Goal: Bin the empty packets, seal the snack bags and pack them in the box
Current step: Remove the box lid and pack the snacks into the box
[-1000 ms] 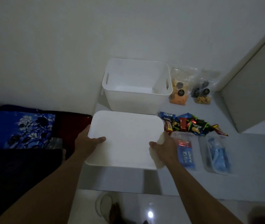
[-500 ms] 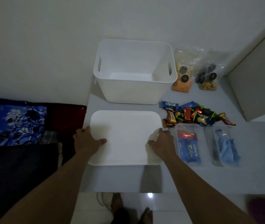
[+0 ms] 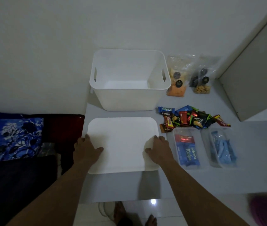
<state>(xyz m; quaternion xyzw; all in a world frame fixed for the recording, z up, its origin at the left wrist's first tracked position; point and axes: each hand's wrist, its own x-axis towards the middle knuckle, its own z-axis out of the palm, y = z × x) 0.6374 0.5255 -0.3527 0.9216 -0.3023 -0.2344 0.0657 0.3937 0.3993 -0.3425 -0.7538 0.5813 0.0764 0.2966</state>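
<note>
The white lid lies flat on the grey table. The left hand grips its edge at 9 o'clock and the right hand its edge at 3 o'clock, thumbs on top, fingers curled over the rim. From the lid, the open white box stands at 12 o'clock, the clear snack bags at 1 o'clock, a heap of small packets at 2 o'clock.

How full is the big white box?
Empty. The box stands open and the floor that shows is bare white; its lid lies in front.
</note>
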